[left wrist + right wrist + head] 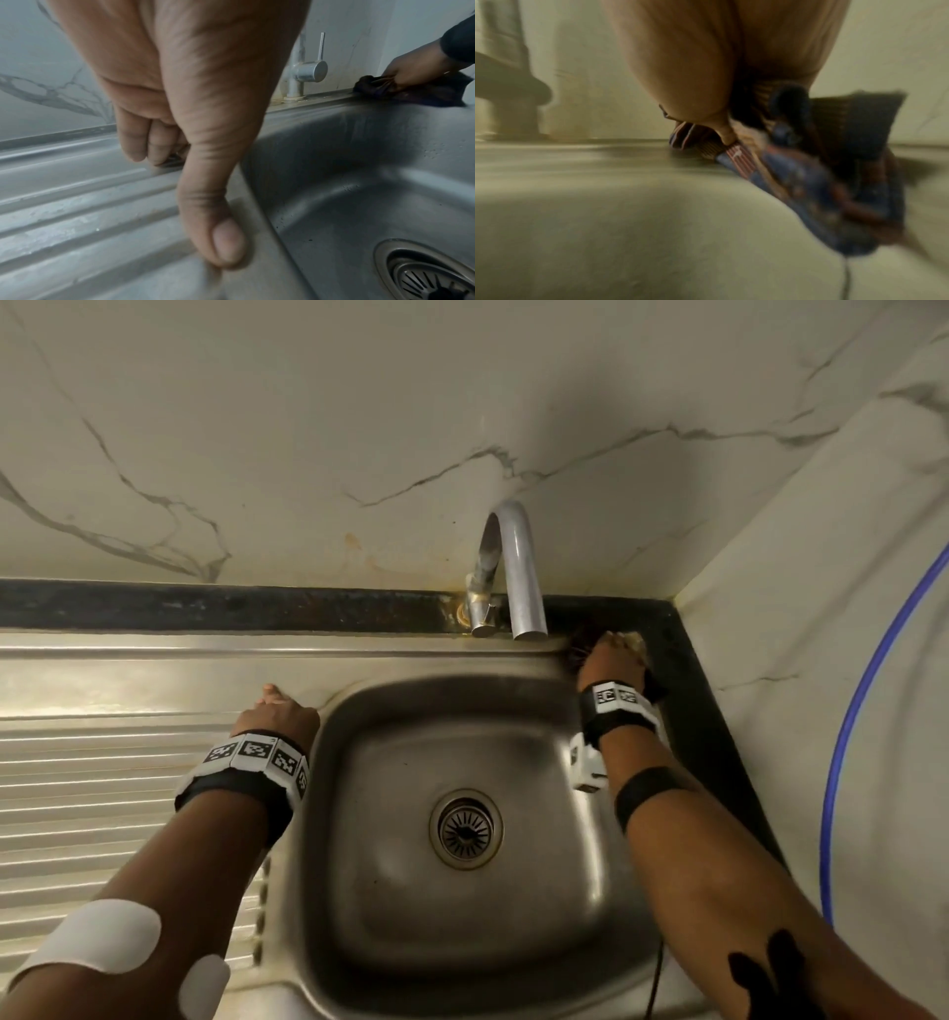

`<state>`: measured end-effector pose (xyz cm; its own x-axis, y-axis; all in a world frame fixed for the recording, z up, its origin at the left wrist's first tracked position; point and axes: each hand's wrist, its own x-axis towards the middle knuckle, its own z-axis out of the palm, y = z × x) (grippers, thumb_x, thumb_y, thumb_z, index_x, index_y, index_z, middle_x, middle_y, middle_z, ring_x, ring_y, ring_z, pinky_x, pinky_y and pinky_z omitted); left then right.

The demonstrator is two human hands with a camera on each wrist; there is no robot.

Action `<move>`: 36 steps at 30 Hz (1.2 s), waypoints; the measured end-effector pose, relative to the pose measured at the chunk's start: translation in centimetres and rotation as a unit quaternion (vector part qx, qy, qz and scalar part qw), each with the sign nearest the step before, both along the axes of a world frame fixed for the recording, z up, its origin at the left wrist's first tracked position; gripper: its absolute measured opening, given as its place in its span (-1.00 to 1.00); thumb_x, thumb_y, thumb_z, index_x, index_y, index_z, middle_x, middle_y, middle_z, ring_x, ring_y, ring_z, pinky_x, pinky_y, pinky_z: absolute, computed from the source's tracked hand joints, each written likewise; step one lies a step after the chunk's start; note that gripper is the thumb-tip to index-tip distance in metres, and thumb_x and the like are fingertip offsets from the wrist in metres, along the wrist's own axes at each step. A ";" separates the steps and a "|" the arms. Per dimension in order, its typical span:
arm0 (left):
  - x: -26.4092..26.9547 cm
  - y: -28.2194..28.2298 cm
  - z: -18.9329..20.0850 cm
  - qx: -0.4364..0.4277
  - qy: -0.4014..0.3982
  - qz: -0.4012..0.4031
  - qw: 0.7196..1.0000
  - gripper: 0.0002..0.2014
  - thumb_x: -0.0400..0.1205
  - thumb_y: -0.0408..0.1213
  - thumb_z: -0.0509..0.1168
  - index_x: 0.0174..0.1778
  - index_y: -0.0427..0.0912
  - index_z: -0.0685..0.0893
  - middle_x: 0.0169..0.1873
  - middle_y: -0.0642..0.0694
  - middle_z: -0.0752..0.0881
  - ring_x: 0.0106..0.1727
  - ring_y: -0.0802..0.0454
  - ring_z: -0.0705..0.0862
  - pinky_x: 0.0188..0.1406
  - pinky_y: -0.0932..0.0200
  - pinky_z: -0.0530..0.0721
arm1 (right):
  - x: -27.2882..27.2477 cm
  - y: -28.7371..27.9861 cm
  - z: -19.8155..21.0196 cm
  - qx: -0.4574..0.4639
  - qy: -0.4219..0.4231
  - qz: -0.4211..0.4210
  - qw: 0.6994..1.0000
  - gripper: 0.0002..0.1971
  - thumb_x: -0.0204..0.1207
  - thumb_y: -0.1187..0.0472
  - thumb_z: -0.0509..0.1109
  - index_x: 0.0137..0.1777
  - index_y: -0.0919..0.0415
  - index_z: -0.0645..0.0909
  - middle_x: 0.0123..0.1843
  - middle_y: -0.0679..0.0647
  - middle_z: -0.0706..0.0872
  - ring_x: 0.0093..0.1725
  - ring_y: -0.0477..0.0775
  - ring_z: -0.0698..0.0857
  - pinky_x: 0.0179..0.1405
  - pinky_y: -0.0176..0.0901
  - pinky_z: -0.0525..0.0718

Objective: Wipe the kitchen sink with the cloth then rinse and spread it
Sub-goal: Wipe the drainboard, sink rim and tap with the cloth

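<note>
The steel sink (411, 660) has a square basin with a round drain (466, 828). At the rim's far right corner, just right of the tap (518, 567), my right hand (611, 660) grips a dark blue and red patterned cloth (656, 689) and presses it onto the steel. The right wrist view shows that cloth (808, 182) bunched under my fingers (706, 71), blurred. From the left wrist view the cloth (424, 95) lies on the back rim. My left hand (277, 711) rests on the rim left of the basin, holding nothing, thumb (226, 243) flat on the steel.
A ribbed draining board (102, 788) stretches left of the basin. A black counter strip (708, 711) borders the sink behind and to the right. Marble walls meet close behind the tap. A blue hose (847, 737) curves down the right wall.
</note>
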<state>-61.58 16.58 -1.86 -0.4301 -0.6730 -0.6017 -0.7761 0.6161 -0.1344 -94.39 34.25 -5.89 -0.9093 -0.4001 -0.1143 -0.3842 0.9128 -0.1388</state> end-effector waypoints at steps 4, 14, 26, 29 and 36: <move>-0.3 0.1 0.1 -0.013 -0.016 -0.017 1.000 -0.56 0.66 -0.37 0.12 0.49 -0.36 0.44 0.50 -0.47 0.26 0.42 -0.34 0.51 0.35 -0.12 0.52 | -2.9 2.5 0.6 0.047 -0.022 0.014 0.999 -0.53 0.63 0.27 0.15 0.54 0.31 0.36 0.55 0.26 0.42 0.51 0.34 0.41 0.49 0.24 0.40; 0.7 0.0 0.4 -0.016 0.002 -0.042 0.999 -0.59 0.67 -0.32 0.12 0.46 -0.29 0.48 0.42 -0.35 0.35 0.35 -0.25 0.59 0.33 -0.04 0.58 | 2.1 8.7 1.3 0.108 -0.049 0.032 0.992 -0.38 0.60 0.24 0.26 0.63 0.27 0.15 0.67 0.18 0.21 0.61 0.27 0.24 0.55 0.21 0.32; 1.6 -0.3 0.5 -0.011 0.045 -0.044 0.998 -0.59 0.69 -0.39 0.05 0.49 -0.32 0.45 0.45 -0.36 0.34 0.37 -0.24 0.58 0.33 -0.04 0.59 | 6.7 11.5 1.5 0.155 -0.060 -0.027 0.986 -0.33 0.63 0.22 0.25 0.65 0.37 0.04 0.67 0.26 0.14 0.64 0.31 0.17 0.56 0.18 0.33; 1.3 -0.3 0.6 -0.010 0.029 -0.054 0.998 -0.55 0.66 -0.38 0.19 0.50 -0.31 0.42 0.52 -0.42 0.26 0.45 -0.27 0.51 0.38 -0.05 0.56 | 6.1 9.8 0.7 0.150 -0.026 -0.020 0.988 -0.25 0.60 0.15 0.32 0.64 0.39 0.01 0.67 0.32 0.13 0.64 0.34 0.15 0.59 0.18 0.28; 1.3 -0.4 0.2 -0.008 0.015 -0.058 0.998 -0.29 0.36 -0.23 0.58 0.43 -0.23 0.48 0.49 -0.32 0.33 0.36 -0.12 0.60 0.32 0.11 0.61 | 1.4 3.9 -1.0 0.115 0.044 0.064 0.990 -0.28 0.58 0.21 0.32 0.65 0.33 0.04 0.67 0.33 0.11 0.67 0.30 0.09 0.62 0.23 0.16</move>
